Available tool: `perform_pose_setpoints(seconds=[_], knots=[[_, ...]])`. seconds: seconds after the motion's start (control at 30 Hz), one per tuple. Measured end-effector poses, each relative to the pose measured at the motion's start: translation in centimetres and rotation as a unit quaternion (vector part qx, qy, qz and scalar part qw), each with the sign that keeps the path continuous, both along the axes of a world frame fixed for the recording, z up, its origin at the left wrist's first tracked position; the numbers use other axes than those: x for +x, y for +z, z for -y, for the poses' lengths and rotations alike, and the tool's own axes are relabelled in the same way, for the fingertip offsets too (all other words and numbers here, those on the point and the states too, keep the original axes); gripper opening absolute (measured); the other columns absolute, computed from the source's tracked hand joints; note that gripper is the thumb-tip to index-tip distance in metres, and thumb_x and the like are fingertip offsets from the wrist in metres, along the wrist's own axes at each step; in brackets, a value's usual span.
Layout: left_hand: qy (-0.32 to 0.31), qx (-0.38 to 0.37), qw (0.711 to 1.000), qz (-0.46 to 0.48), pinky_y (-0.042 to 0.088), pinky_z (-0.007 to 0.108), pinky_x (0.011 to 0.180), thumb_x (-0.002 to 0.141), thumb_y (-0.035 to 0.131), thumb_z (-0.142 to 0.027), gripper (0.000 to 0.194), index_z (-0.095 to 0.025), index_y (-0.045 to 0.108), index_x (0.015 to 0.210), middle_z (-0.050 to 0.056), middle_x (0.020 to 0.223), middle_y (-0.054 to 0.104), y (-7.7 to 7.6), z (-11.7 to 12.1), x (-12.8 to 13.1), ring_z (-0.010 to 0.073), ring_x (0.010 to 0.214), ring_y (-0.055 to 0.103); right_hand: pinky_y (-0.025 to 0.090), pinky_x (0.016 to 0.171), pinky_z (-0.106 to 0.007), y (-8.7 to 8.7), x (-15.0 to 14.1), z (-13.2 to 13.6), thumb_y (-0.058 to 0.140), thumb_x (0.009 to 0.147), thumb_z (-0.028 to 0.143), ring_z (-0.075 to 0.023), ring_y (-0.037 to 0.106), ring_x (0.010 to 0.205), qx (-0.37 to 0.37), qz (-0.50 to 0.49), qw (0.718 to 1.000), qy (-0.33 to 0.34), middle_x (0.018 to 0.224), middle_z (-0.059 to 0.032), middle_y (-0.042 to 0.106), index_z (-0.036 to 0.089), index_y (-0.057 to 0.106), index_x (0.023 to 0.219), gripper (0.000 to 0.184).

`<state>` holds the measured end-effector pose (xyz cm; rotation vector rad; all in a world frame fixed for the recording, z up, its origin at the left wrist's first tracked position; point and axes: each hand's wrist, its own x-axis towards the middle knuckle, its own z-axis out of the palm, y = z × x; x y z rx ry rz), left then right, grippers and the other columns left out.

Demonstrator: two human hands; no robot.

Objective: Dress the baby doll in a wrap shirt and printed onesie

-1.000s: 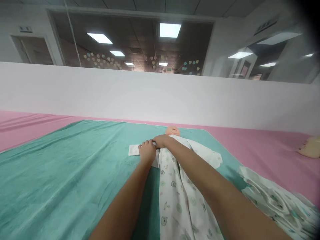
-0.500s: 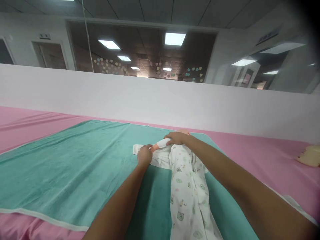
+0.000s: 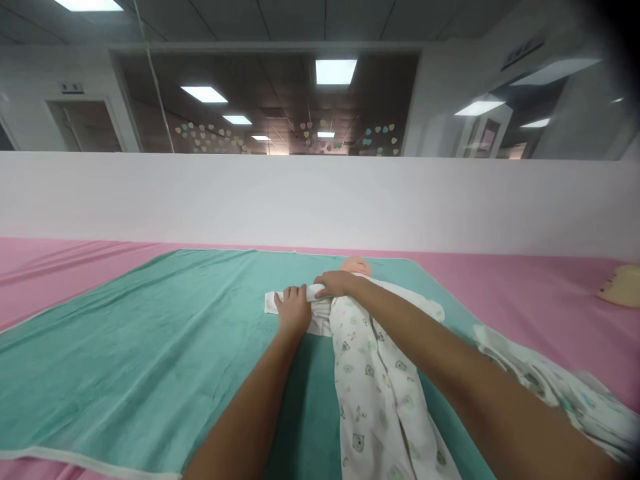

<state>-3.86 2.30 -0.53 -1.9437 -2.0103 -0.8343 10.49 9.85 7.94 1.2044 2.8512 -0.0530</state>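
Observation:
A baby doll (image 3: 356,266) lies on its back on a teal blanket (image 3: 165,347), its head toward the wall. It wears a white garment (image 3: 370,373) printed with small bears and other figures. My left hand (image 3: 294,308) is closed around the outer part of the garment's sleeve (image 3: 316,293), stretched out to the left. Closer to the doll's shoulder, my right hand (image 3: 336,284) grips the same sleeve from above. The doll's arm is hidden under cloth and fingers. The other sleeve (image 3: 425,307) lies flat to the right.
Folded printed white cloths (image 3: 555,387) lie at the right, partly behind my right forearm. A beige object (image 3: 620,287) rests at the far right on the pink sheet (image 3: 530,287). Behind the bed surface stands a low white wall (image 3: 280,200) with a mirror or window above.
The doll's bare forearm, visible between my hands before, is now covered by the sleeve. My left hand has turned over the sleeve. The view has shifted, bringing the folded cloths in.

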Motion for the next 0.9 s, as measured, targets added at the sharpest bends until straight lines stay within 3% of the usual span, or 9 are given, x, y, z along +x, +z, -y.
perform_pose_setpoints(seconds=[0.07,0.13,0.23,0.33,0.4,0.53,0.63,0.73,0.9], knots=[[-0.024,0.01,0.998,-0.058,0.025,0.052,0.101,0.086,0.047,-0.029,0.043,-0.022,0.044,0.128,0.011,0.113,0.056,-0.1,-0.1,0.3,0.0274,0.111,0.046,0.045,0.077,-0.035,-0.9,-1.2,0.4,0.056,0.075,0.055,-0.0275,0.06,0.097,0.011,-0.003,1.0,-0.003,0.106,-0.0086,0.066,0.025,0.063,0.106,0.044],[-0.029,-0.009,0.996,-0.087,0.03,0.049,0.097,0.089,0.045,-0.032,0.041,-0.022,0.044,0.128,0.011,0.11,0.056,0.0,-0.2,0.3,0.0263,0.104,0.049,0.043,0.082,-0.038,-1.3,-1.9,1.0,0.054,0.078,0.049,-0.0277,0.06,0.096,0.026,-0.015,1.0,-0.004,0.102,-0.0089,0.067,0.022,0.065,0.099,0.036],[-0.025,-0.027,0.993,-0.116,0.036,0.045,0.089,0.091,0.042,-0.033,0.035,-0.021,0.048,0.123,0.01,0.106,0.055,0.3,-0.4,-0.2,0.0261,0.101,0.05,0.04,0.09,-0.039,-1.1,-1.1,1.9,0.042,0.086,0.047,-0.0266,0.057,0.106,0.053,-0.061,0.997,-0.018,0.115,-0.009,0.063,0.021,0.06,0.11,0.04],[-0.02,-0.028,0.991,-0.132,0.038,0.042,0.085,0.09,0.043,-0.035,0.034,-0.02,0.049,0.12,0.01,0.107,0.055,0.8,-0.3,-0.7,0.0262,0.101,0.049,0.039,0.093,-0.034,-0.7,2.5,2.4,0.034,0.089,0.049,-0.023,0.053,0.113,0.062,-0.176,0.98,-0.07,0.125,-0.0068,0.057,0.021,0.054,0.12,0.046],[-0.006,-0.029,0.991,-0.132,0.038,0.041,0.085,0.091,0.042,-0.035,0.034,-0.02,0.049,0.12,0.011,0.109,0.054,0.9,-0.1,-0.9,0.0263,0.103,0.049,0.039,0.094,-0.032,-1.3,6.2,2.7,0.034,0.09,0.048,-0.0206,0.053,0.113,0.057,-0.254,0.96,-0.102,0.126,-0.0039,0.058,0.023,0.055,0.12,0.044],[0.017,-0.052,0.992,-0.117,0.038,0.04,0.087,0.091,0.038,-0.035,0.036,-0.023,0.046,0.124,0.011,0.115,0.053,0.9,0.2,-0.8,0.0263,0.107,0.047,0.036,0.097,-0.029,-5.4,14.5,4.0,0.026,0.094,0.04,-0.0165,0.05,0.117,0.084,-0.343,0.913,-0.204,0.13,-0.0027,0.054,0.023,0.051,0.126,0.044],[0.029,-0.066,0.992,-0.105,0.037,0.042,0.092,0.091,0.038,-0.034,0.04,-0.022,0.043,0.128,0.012,0.12,0.053,0.8,0.3,-0.3,0.027,0.11,0.046,0.029,0.103,-0.032,-8.6,18.9,4.8,0.036,0.091,0.037,-0.0185,0.042,0.124,0.127,-0.309,0.9,-0.279,0.135,-0.0044,0.049,0.021,0.048,0.13,0.043],[0.042,-0.053,0.994,-0.086,0.03,0.046,0.101,0.088,0.041,-0.03,0.045,-0.019,0.041,0.132,0.012,0.129,0.049,1.0,0.6,0.3,0.0278,0.12,0.041,0.028,0.102,-0.036,-9.8,20.6,5.0,0.039,0.089,0.037,-0.0219,0.045,0.121,0.122,-0.282,0.883,-0.356,0.131,-0.0059,0.053,0.021,0.05,0.127,0.042],[-0.034,-0.002,0.999,-0.007,0.03,0.031,0.106,0.088,0.032,-0.021,0.043,-0.02,0.045,0.129,0.006,0.136,0.045,2.9,1.3,2.3,0.019,0.127,0.037,0.027,0.096,-0.043,-9.0,20.0,4.9,0.036,0.09,0.041,-0.0259,0.049,0.112,0.128,-0.269,0.86,-0.414,0.113,-0.0106,0.061,0.019,0.059,0.108,0.036]])
